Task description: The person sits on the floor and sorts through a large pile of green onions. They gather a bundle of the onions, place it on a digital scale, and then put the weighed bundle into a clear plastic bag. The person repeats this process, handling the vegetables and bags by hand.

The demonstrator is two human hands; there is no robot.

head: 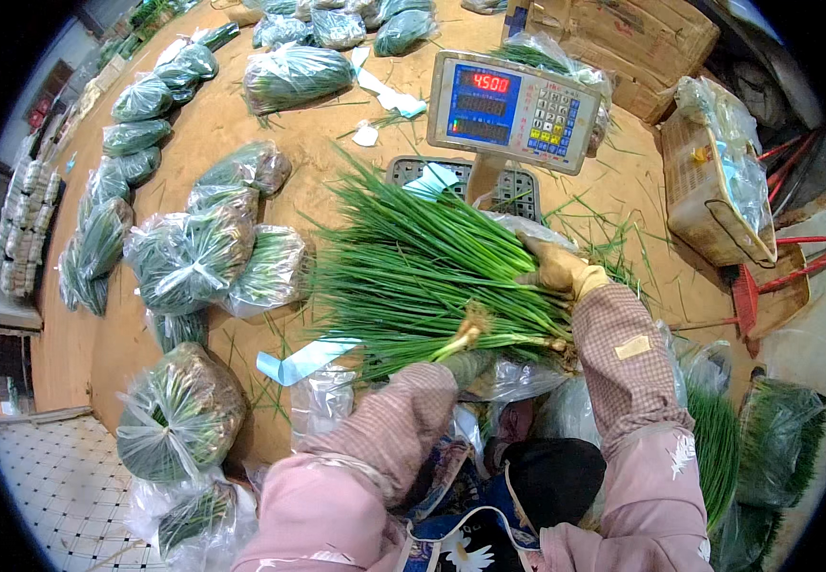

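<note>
A large heap of green scallions or chives (413,264) lies across the scale in front of me, leaves to the left and root ends to the right. My right hand (552,266), in a tan glove, rests on the stems near the root ends, its fingers spread over them. My left hand (474,361), in a greenish glove, is at the near edge of the heap, mostly hidden by the stalks; a few stalks with pale roots (472,330) lie over it. Behind the heap stands a digital scale display (513,111) with lit red digits.
Tied plastic bags of greens (195,250) line the left side, with more (298,75) at the back. Blue tape strips (309,360) lie near the heap. On the right are a plastic basket (717,179), cardboard boxes (627,50), red-handled tools (745,300) and more greens (710,443).
</note>
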